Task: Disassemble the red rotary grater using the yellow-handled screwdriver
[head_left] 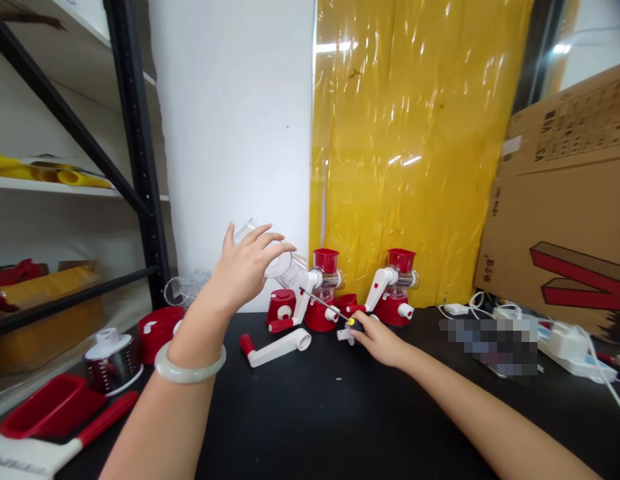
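My left hand [253, 267], with a pale bangle at its wrist, grips a clear plastic grater housing [290, 272] raised above the table and tilted. Its fingers lie spread over the top of the housing; the thumb side is partly hidden. In my right hand [377, 340] is a screwdriver [330, 308] with a black and yellow handle, its thin shaft pointing up and left toward the housing. I cannot tell whether the tip touches it. A small whitish part [346, 335] shows just beside my right hand. Below the housing lies a white crank handle [280, 347] with a red grip.
Two red and white rotary graters [324, 310] [401, 287] stand at the back. To the left are a drum grater [113, 360], a red tray [50, 407] and another clear housing [187, 287]. A power strip [573, 353] with cables and a large carton [560, 200] occupy the right.
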